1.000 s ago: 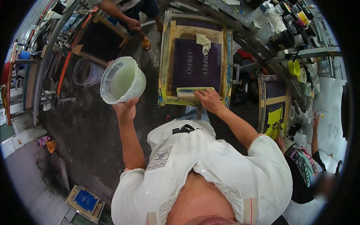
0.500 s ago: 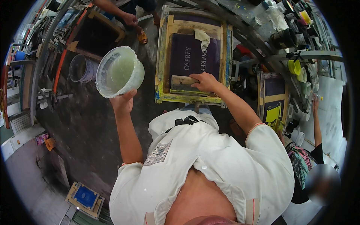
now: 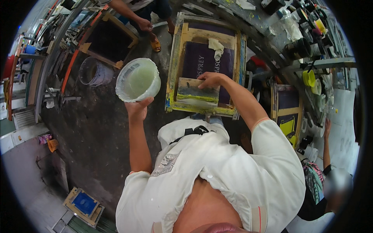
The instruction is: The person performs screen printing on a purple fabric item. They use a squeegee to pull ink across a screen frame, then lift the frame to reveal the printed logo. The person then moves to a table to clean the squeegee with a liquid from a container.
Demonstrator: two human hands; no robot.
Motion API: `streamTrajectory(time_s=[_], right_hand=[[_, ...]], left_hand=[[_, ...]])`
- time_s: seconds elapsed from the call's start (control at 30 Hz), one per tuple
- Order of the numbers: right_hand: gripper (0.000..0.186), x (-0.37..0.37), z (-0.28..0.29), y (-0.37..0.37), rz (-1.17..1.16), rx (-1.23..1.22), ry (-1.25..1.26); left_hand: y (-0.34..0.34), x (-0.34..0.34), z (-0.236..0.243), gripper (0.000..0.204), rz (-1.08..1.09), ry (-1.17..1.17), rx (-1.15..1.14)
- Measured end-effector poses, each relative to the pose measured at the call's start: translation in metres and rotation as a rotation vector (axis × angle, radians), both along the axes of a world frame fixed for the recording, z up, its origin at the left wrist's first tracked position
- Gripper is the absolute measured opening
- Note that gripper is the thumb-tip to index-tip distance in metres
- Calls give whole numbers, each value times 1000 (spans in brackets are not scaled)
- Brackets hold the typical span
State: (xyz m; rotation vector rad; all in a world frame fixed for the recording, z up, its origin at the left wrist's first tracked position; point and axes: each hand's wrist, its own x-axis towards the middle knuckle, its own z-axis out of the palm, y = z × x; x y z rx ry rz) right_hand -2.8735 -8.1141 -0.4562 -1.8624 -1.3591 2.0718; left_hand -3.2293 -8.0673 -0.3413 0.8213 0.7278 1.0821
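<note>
My left hand (image 3: 137,109) grips a translucent white plastic tub (image 3: 155,88) from below, tilted so that its pale greenish inside shows. To its right is a screen-printing frame (image 3: 174,64) with a dark purple mesh and pale lettering. My right hand (image 3: 211,80) is closed on the upper edge of a wide squeegee (image 3: 189,86). The squeegee lies across the near part of the screen, its lower side smeared yellow-green. A crumpled off-white rag (image 3: 216,47) rests on the screen beyond that hand.
A dirty clear bucket (image 3: 93,73) and another dark screen (image 3: 109,40) stand left on the floor. Another person's hand (image 3: 145,25) shows at the top. On the right are a rack with ink pots (image 3: 298,49), a smaller screen (image 3: 286,99) and a person's raised arm (image 3: 327,145).
The squeegee has moved a little away from me over the screen, showing more of its yellow-green lower side. The tub has come right, closer to the frame. The whole view has shifted slightly.
</note>
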Motion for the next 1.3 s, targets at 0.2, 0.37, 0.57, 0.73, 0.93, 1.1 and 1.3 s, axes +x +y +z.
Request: streamTrajectory(time_s=[0.2, 0.37, 0.57, 0.73, 0.93, 1.1, 1.3], right_hand=[[53, 7, 73, -42, -308, 321, 246], [47, -8, 175, -92, -539, 638, 164], [46, -39, 268, -135, -623, 1018, -104], [44, -68, 294, -176, -714, 1249, -234], [43, -96, 297, -206, -855, 1422, -137], [38, -112, 320, -218, -905, 1561, -142], [36, -129, 327, -222, -909, 1634, -178]], left_hand=[[-20, -18, -3, 73, -97, 97, 137], [-32, -7, -35, 80, -222, 164, 185], [-74, 50, -62, 93, -272, 309, 361], [-116, 88, -20, 90, -371, 110, 293], [-134, 86, 35, 83, -381, -97, 232], [-144, 77, 65, 82, -389, -177, 125], [-148, 60, 86, 80, -288, -166, 245]])
